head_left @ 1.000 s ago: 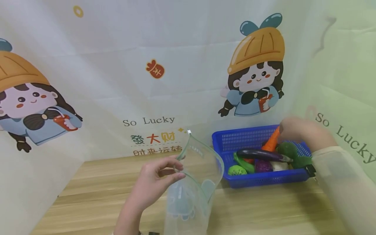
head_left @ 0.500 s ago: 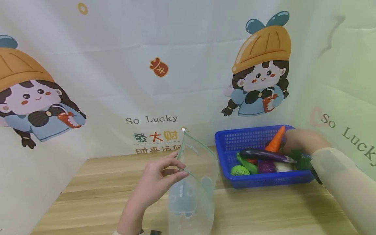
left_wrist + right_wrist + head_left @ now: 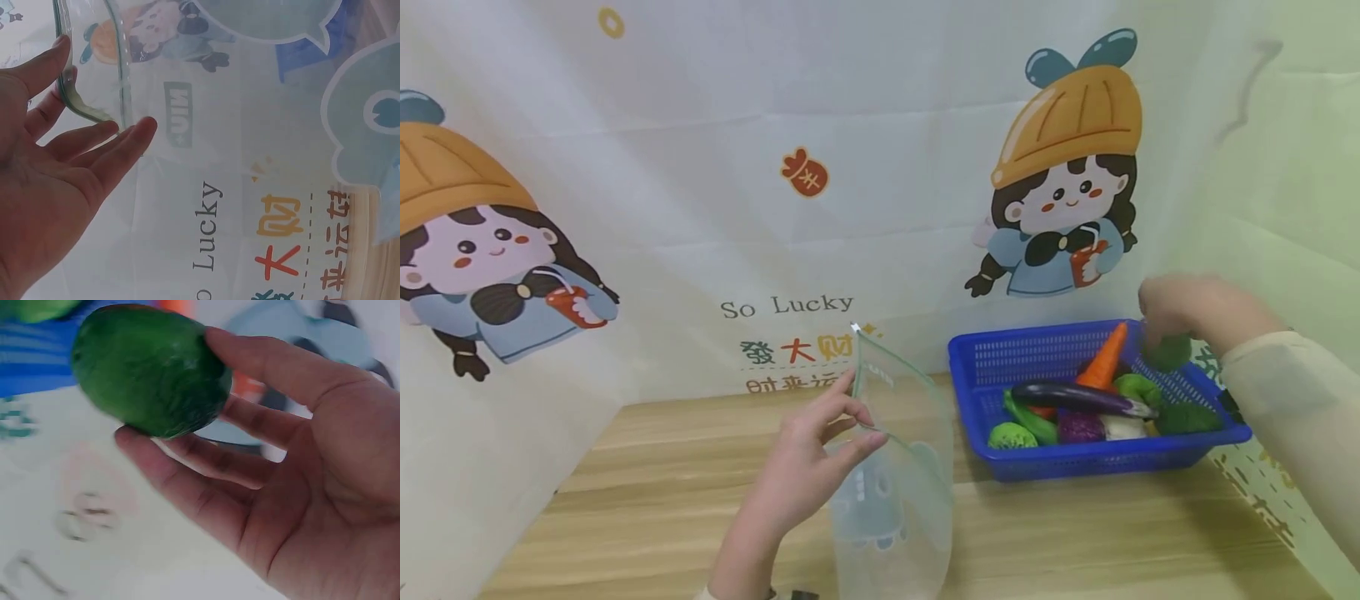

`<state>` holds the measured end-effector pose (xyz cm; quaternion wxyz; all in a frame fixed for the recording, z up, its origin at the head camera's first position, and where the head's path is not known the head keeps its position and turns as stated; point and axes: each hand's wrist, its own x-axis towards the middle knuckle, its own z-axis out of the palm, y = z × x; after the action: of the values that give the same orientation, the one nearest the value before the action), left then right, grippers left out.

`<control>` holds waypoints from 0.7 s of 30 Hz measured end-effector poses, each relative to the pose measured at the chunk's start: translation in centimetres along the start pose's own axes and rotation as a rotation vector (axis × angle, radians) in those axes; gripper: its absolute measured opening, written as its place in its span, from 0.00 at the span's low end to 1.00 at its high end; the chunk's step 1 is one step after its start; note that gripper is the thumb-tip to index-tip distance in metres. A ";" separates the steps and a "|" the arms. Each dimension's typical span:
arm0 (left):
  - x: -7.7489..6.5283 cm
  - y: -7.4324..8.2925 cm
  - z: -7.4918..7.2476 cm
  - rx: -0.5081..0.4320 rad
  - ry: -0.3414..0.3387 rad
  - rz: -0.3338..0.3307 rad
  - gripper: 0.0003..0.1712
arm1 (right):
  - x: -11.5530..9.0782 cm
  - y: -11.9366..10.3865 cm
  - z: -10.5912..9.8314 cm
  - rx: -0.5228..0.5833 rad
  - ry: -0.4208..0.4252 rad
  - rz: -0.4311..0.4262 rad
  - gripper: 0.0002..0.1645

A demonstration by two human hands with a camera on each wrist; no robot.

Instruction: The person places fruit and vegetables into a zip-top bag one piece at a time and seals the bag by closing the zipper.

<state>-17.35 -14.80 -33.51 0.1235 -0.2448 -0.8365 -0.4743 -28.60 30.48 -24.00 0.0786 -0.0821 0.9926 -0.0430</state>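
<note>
My left hand [image 3: 808, 462] pinches the rim of a clear zip bag [image 3: 895, 492] and holds it upright on the wooden table; the left wrist view shows the thumb and fingers [image 3: 119, 140] on the bag's green-edged rim [image 3: 87, 109]. My right hand [image 3: 1195, 312] is raised above the right end of a blue basket [image 3: 1000, 354] and grips a round dark green toy vegetable [image 3: 1167, 350] between thumb and fingers. The right wrist view shows this green vegetable [image 3: 150, 369] held at the fingertips [image 3: 215, 344].
The basket holds an orange carrot [image 3: 1103, 358], a purple eggplant [image 3: 1078, 397], a purple cabbage [image 3: 1077, 426], a green cucumber [image 3: 1026, 417], a green ball [image 3: 1009, 435] and broccoli [image 3: 1183, 417]. A printed cloth backdrop [image 3: 775, 208] surrounds the table [image 3: 647, 492] at the back and sides.
My right hand dipped into the basket, took hold of the green vegetable and lifted it clear. The left hand kept pinching the bag and shifted only slightly.
</note>
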 end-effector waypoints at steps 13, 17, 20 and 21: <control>1.9 1.3 2.2 -0.057 -0.013 0.025 0.10 | -5.9 -14.6 -5.1 0.362 0.186 -0.351 0.27; 2.3 2.0 2.5 -0.117 -0.026 0.039 0.10 | -6.5 -17.9 -4.8 0.228 0.160 -0.434 0.23; 2.4 2.3 2.6 -0.150 -0.031 0.040 0.10 | -6.3 -19.2 -4.1 0.144 0.075 -0.458 0.25; 2.4 2.3 2.6 -0.159 -0.030 0.044 0.10 | -6.2 -19.5 -3.9 0.123 0.045 -0.458 0.26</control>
<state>-18.09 -10.86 -32.09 0.1013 -0.2794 -0.7923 -0.5328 -20.14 12.69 -17.34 0.0495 -0.2994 0.9450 -0.1219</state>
